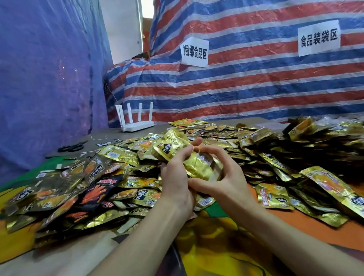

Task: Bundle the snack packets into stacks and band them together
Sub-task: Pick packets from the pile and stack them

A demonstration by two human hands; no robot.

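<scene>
A stack of gold snack packets (pixel 179 152) is held above the table between both hands. My left hand (pixel 175 181) grips it from the left and below. My right hand (pixel 222 176) cups its lower right side, and a thin yellow rubber band (pixel 195 159) stretches from its raised index finger across the stack. A wide heap of loose gold and black snack packets (pixel 94 185) covers the table on both sides of the hands.
A white router (pixel 135 121) with several antennas stands at the back of the table. Black scissors (pixel 71 147) lie at the back left. Striped tarpaulin with two paper signs (pixel 195 54) closes the back and right, blue tarpaulin (pixel 23 78) the left. A colourful cloth (pixel 215 250) covers the near table.
</scene>
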